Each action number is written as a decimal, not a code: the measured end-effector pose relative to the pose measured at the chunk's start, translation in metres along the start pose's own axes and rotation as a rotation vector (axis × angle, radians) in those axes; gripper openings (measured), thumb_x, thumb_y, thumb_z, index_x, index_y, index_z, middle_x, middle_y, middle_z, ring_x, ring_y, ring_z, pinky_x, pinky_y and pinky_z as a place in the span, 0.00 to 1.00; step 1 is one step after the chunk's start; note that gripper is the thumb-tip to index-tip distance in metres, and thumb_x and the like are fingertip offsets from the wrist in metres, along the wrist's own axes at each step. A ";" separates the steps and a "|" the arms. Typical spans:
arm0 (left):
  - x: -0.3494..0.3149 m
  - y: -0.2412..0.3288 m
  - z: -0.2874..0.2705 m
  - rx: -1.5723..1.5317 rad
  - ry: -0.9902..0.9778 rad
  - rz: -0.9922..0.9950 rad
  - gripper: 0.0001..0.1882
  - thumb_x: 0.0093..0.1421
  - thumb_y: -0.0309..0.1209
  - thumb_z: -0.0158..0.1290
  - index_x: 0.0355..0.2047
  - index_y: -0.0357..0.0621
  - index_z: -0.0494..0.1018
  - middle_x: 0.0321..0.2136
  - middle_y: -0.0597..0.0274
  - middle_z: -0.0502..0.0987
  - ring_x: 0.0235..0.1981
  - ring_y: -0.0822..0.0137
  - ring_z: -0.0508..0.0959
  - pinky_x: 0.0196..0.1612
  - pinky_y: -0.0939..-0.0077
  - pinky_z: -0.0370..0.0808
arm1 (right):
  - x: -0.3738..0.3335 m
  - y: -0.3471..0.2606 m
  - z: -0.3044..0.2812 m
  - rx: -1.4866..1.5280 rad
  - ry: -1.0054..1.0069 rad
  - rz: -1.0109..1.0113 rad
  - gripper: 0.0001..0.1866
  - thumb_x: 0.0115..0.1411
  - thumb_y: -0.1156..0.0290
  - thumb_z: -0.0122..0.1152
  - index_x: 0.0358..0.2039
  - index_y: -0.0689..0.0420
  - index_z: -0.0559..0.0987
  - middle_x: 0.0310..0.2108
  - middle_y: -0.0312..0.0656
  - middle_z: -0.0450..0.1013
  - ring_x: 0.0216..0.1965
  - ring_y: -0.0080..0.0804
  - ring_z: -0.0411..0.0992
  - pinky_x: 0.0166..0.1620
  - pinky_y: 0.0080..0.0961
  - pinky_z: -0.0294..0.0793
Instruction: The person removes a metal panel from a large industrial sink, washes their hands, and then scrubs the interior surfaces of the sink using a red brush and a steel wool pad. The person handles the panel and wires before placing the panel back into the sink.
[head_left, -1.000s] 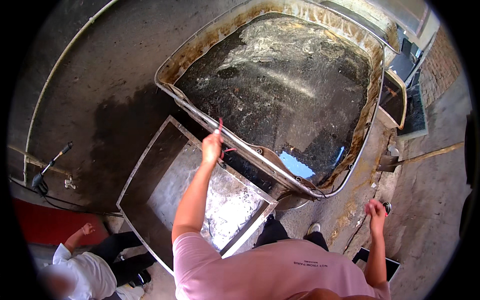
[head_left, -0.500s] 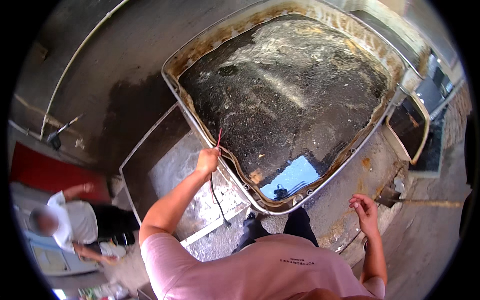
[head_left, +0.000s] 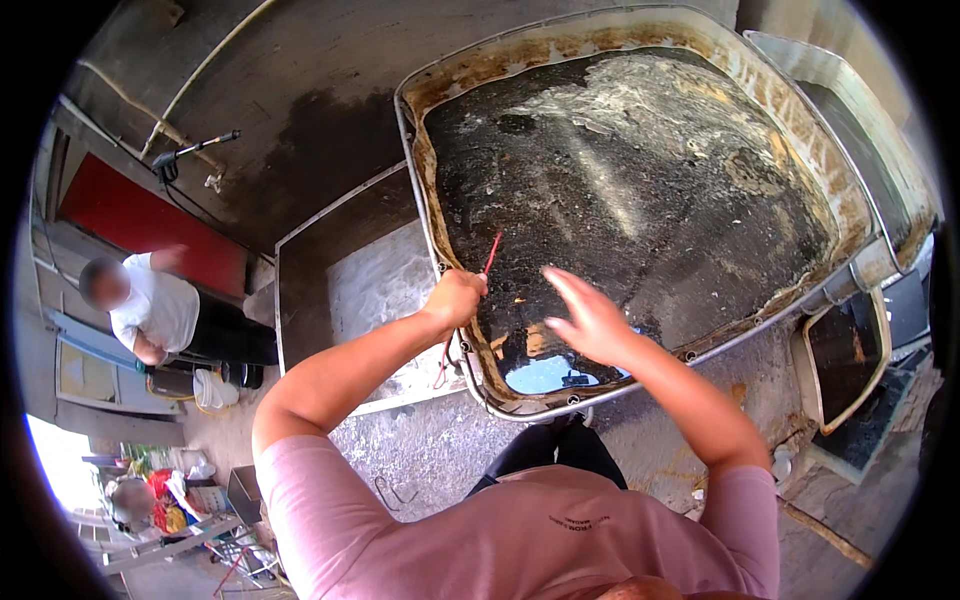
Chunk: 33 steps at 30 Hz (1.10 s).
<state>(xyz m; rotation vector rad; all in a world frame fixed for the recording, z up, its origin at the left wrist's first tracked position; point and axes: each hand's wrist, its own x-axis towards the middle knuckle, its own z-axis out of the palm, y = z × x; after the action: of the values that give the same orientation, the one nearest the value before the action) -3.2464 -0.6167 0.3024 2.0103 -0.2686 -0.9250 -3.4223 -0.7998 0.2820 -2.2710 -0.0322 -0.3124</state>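
My left hand [head_left: 458,297] is closed around a thin red cable [head_left: 493,255] at the left rim of a large tub [head_left: 795,112]. One end of the cable points up over the dark, murky liquid [head_left: 640,190] in the tub; more of it hangs outside the rim, below my hand. Over the near part of the liquid is my right hand [head_left: 592,322], with index finger and thumb apart and nothing visible in it. Brown stains cover the tub's inner wall, and bright sky is reflected near the front.
A low metal-edged basin [head_left: 335,218] adjoins the tub at left. Farther left, a person [head_left: 165,310] in a white shirt stands beside a white bucket [head_left: 214,391]. A spray gun [head_left: 168,166] hangs by the wall. Another tub [head_left: 850,72] and a smaller bin [head_left: 884,345] are at right.
My right hand has swung from outside the tub at the right to above the liquid. My left hand still grips the cable at the rim. The view has shifted, revealing more on the left.
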 end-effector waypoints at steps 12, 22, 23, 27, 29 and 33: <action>-0.074 0.015 0.022 0.140 -0.105 0.205 0.17 0.68 0.38 0.45 0.25 0.41 0.70 0.12 0.74 0.59 0.12 0.80 0.55 0.14 0.79 0.51 | 0.070 -0.007 0.083 0.342 -0.007 0.041 0.14 0.58 0.62 0.58 0.18 0.55 0.74 0.17 0.40 0.74 0.20 0.35 0.74 0.26 0.32 0.69; -0.114 0.101 0.103 -0.014 -0.074 0.098 0.16 0.69 0.36 0.44 0.27 0.38 0.69 0.12 0.74 0.59 0.11 0.80 0.56 0.14 0.80 0.51 | 0.031 -0.009 -0.028 0.492 -0.071 0.011 0.28 0.69 0.54 0.44 0.16 0.58 0.72 0.12 0.36 0.68 0.16 0.26 0.68 0.23 0.27 0.65; -0.120 0.114 0.109 -0.049 -0.063 0.100 0.16 0.69 0.37 0.44 0.27 0.38 0.68 0.12 0.74 0.59 0.11 0.80 0.56 0.14 0.80 0.51 | 0.031 -0.011 -0.040 0.526 -0.053 -0.034 0.28 0.69 0.55 0.44 0.14 0.58 0.70 0.11 0.35 0.66 0.15 0.24 0.66 0.22 0.26 0.63; -0.149 0.156 0.121 -0.017 -0.008 0.065 0.16 0.69 0.37 0.43 0.28 0.38 0.68 0.12 0.75 0.57 0.11 0.81 0.53 0.14 0.81 0.49 | 0.034 -0.028 -0.081 0.559 -0.161 -0.052 0.29 0.69 0.53 0.43 0.15 0.58 0.72 0.12 0.35 0.68 0.16 0.22 0.68 0.22 0.25 0.65; -0.167 0.177 0.128 -0.029 0.035 0.102 0.16 0.70 0.37 0.42 0.28 0.39 0.67 0.12 0.75 0.55 0.11 0.81 0.53 0.14 0.81 0.49 | 0.035 -0.041 -0.107 0.576 -0.234 -0.032 0.29 0.68 0.53 0.44 0.15 0.57 0.74 0.13 0.37 0.71 0.18 0.27 0.71 0.25 0.26 0.68; -0.197 0.207 0.138 -0.113 0.050 0.077 0.17 0.69 0.39 0.43 0.29 0.39 0.67 0.12 0.75 0.55 0.12 0.81 0.52 0.15 0.82 0.48 | 0.034 -0.063 -0.147 0.517 -0.325 -0.094 0.29 0.67 0.52 0.44 0.15 0.57 0.76 0.14 0.39 0.72 0.19 0.32 0.72 0.28 0.30 0.70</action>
<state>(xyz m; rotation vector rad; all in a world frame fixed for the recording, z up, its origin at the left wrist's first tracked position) -3.4488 -0.7269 0.5206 1.9030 -0.2587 -0.8224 -3.4288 -0.8707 0.4294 -1.7853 -0.3489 0.0232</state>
